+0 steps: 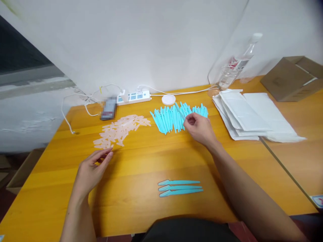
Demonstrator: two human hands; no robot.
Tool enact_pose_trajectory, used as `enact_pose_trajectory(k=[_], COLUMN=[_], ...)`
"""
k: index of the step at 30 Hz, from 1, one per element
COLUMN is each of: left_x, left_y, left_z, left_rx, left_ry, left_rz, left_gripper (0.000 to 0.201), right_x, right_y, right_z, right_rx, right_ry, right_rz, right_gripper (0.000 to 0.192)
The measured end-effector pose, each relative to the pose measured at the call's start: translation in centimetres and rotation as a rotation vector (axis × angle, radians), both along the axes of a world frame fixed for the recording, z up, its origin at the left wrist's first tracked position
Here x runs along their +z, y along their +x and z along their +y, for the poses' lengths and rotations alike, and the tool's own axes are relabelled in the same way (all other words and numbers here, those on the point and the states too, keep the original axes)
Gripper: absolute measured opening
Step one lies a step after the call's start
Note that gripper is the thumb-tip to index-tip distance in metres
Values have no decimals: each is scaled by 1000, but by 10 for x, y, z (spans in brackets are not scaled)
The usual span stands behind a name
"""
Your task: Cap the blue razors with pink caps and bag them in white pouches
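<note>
My right hand [199, 127] pinches one turquoise plastic handle [179, 111], lifting it from the spread pile of turquoise handles [169, 119] at the far middle of the wooden table [141, 168]. My left hand [92, 169] hovers with fingers loosely curled just in front of a heap of translucent pink caps [121, 129]; whether it holds a cap is hidden. Three capped turquoise pieces [179, 187] lie side by side near the front edge.
A stack of white padded envelopes [249, 116] lies at the right, a cardboard box [292, 77] and a plastic water bottle [234, 65] behind it. A white power strip [133, 97], cables, a small white disc [168, 99] and a phone sit by the wall.
</note>
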State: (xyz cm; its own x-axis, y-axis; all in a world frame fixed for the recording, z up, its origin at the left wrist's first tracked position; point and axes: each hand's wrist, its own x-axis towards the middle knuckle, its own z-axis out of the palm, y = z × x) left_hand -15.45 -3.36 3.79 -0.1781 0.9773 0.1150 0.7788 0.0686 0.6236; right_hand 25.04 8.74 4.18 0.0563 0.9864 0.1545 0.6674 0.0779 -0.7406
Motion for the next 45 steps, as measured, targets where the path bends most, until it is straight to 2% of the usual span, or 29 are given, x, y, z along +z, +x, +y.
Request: enact_pose_trajectory(k=[2,5,9,12,15,19,24,27,30,37,42,45], left_x=[-3,-9,-21,-27,-28,-22,-18,-21,-26,-31,-30,-24], left_y=[-4,-10,-8,0,10,32,84,109,118,112,126,139], left_z=[2,7,23,36,40,31,23,25,26,23,24,21], left_rx=[4,-7,-90,-157,-160,-197,-208,-186,-184,-180,-267,-361], left_ry=[-8,5,95,108,138,128,-172,-264,-267,-237,-242,-199], left_rz=[18,104,306,471,528,343,-321,-552,-578,-549,-489,-386], left_gripper=[45,42,36,35,34,32,38,42,42,41,36,33], right_x=[-5,-16,-30,-37,-42,-48,-51,-50,-49,-47,-45,-34], right_y=[-8,-21,-31,-32,-31,-31,-29,-28,-28,-28,-30,-25], right_z=[-12,-29,-45,-51,-52,-50,-48,-48,-48,-48,-52,-54], right_rx=[122,283,415,493,535,560,569,569,566,576,617,683], right_ry=[-69,-104,46,124,170,229,226,202,192,169,178,129], right_rz=[138,148,54,21,-6,-37,-26,-19,-16,1,-8,-21], right_gripper=[12,8,1,7,9,8,7,6,6,7,9,11])
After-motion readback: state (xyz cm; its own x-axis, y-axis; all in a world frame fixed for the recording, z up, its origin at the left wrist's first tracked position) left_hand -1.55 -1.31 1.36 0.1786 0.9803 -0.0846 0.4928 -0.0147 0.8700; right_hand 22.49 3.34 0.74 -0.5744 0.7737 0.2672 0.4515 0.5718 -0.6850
